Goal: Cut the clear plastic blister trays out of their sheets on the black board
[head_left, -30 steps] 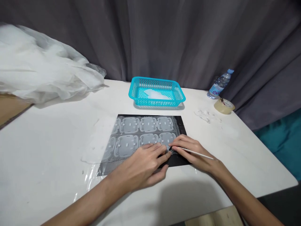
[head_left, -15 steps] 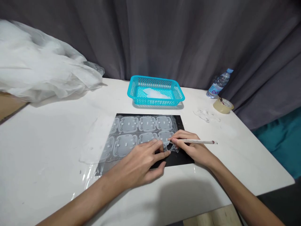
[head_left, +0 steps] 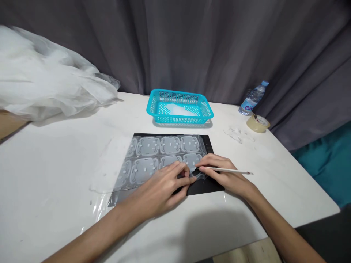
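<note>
In the last half second the slim white pen-like tool (head_left: 233, 170) dips slightly, its working end sliding toward 6 o'clock, and the ragged edge beneath looks flatter; a dark gap (head_left: 196, 171) shows beside it. Left thumb is tucked in closer. Both hands remain at the same corner, so work there seems unfinished; exact tip contact too small to tell.

Right hand (head_left: 221, 168) pinches the tool low down between thumb and fingers, back end toward 3 o'clock. Left hand (head_left: 170, 182) is palm-down, fingers bent, fingertips at the sheet's edge; can't tell if pinching or only pressing.

The clear, thin plastic sheet with rows of frosted rounded-square moulded shapes (head_left: 148, 145) lies partly over the flat black rectangular mat (head_left: 210, 185), spilling past it toward 9 o'clock, glossy and wrinkled. Worked corner: 4 o'clock.

From the mat: turquoise perforated plastic basket (head_left: 179, 120) at 12, whitish pieces inside; clear plastic bottle with blue cap (head_left: 251, 100), beige tape roll (head_left: 257, 125) and crumpled translucent scraps (head_left: 236, 134) around 2; billowy white sheer bundle (head_left: 52, 69) near 10. Counter (head_left: 60, 164) smooth, white.
</note>
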Demonstrator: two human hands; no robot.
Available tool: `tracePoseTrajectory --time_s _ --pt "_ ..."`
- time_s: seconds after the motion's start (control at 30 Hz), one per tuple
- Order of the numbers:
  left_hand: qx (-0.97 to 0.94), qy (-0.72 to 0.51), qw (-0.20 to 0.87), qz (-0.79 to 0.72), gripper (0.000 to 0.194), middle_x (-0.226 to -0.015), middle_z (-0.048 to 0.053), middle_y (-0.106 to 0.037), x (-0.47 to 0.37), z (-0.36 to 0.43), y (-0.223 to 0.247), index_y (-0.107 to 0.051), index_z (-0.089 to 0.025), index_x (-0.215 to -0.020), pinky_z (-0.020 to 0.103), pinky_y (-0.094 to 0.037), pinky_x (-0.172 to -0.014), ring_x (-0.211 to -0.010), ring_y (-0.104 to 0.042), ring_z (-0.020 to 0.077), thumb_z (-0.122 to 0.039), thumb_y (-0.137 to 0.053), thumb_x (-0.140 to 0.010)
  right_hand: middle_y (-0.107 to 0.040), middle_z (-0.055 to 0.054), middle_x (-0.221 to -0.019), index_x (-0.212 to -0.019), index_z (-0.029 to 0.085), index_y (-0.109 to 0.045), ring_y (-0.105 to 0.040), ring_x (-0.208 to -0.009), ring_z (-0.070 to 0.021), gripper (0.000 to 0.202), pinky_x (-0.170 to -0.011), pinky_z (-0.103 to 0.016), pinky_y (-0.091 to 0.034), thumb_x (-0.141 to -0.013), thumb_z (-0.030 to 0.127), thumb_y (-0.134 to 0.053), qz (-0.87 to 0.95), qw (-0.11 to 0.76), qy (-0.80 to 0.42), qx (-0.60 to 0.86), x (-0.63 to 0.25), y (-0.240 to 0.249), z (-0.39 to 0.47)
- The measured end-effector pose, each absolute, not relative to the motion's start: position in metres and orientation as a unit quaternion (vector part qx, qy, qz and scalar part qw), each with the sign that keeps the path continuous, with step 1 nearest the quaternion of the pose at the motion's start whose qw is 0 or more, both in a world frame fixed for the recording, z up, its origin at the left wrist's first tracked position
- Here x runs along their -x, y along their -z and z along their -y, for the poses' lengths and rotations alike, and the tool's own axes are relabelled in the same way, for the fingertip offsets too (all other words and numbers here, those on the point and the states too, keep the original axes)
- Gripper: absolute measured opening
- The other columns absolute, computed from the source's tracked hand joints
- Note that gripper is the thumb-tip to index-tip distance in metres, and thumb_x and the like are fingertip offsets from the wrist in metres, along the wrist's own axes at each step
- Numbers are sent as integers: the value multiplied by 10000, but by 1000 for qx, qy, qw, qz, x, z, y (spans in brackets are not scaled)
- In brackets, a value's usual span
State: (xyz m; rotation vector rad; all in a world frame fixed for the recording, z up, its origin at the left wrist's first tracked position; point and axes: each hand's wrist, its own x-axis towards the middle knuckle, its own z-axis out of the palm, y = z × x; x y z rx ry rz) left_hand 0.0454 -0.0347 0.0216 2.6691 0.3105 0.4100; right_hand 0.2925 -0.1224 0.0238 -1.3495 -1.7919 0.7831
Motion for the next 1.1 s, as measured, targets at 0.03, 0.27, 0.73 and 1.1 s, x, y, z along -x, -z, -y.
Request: tracePoseTrajectory --time_s 0.03,0.27,0.73,1.1 --pt "-959 -148 214 -113 394 -1157 86 -626 -45 35 -22 -694 -268 -1346 365 -529 -919 -1064 -632 229 -143 -508 -1023 -714 -52 -1117 -1166 221 -753 -695 -1042 -173 185 -962 -300 -530 -1070 250 -597 708 368 -295 526 -292 -23 123" --pt "-956 -150 223 -113 392 -1183 97 -606 -44 32 -20 -698 -267 -1332 385 -546 -958 -1114 -617 243 -123 -527 -1010 -671 -117 -1143 -1334 210 -655 -682 -1058 -216 277 -915 -354 -589 -1103 260 -509 812 294 -122 489 -288 -16 124" --pt "-966 -142 201 -83 424 -1203 99 -605 -42 29 -22 -623 -257 -1417 377 -550 -940 -1097 -629 232 -126 -478 -1040 -672 -35 -1043 -1084 243 -716 -673 -940 -169 83 -855 -306 -551 -1043 264 -646 737 337 -285 513 -296 -30 134" --pt "-969 -146 186 -75 377 -1193 104 -632 -41 29 -17 -633 -206 -1354 364 -565 -922 -1085 -642 234 -101 -482 -1025 -623 -138 -1195 -1292 190 -632 -641 -1072 -243 254 -876 -385 -562 -1112 273 -473 811 269 -71 515 -289 -19 130"
